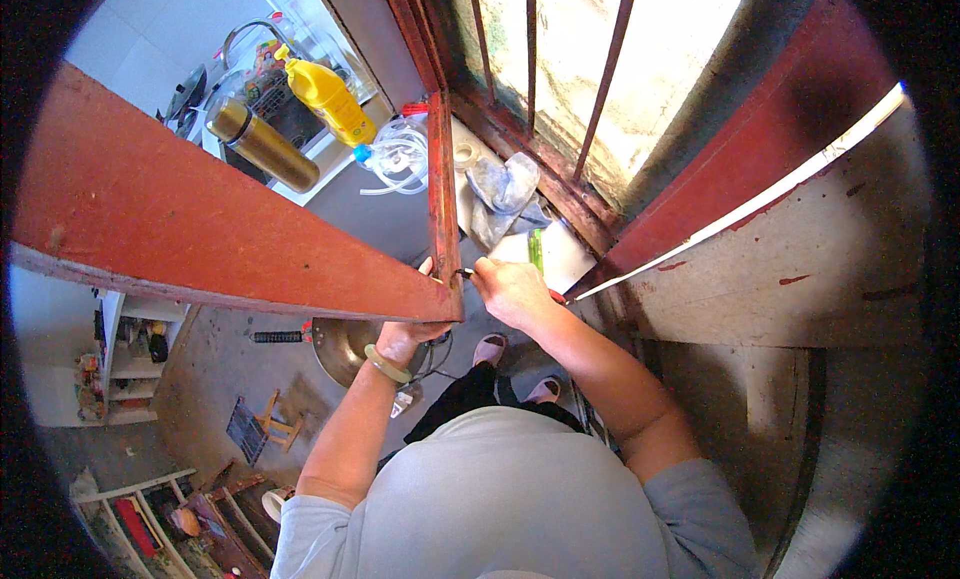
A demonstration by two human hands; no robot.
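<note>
A red-painted wooden window frame [230, 199] juts across from the left, its end in front of my chest. My left hand [410, 324], with a pale bangle on the wrist, is wrapped round that end from below and behind; part of its fingers is hidden by the wood. My right hand [512, 291] is closed in a pinch on a thin, dark-tipped tool [465, 272], its tip at the frame's edge. Something red [557, 297] shows past the palm; whether it belongs to the tool, I cannot tell.
Behind the frame, a yellow jug [330, 99], a gold flask [262, 147] and coiled clear tubing [400, 157] sit by the sink. Grey cloths [505, 194] and a green object [536, 249] lie on the sill below a barred window. A metal pan [345, 349] and small folding stool [268, 429] are lower down.
</note>
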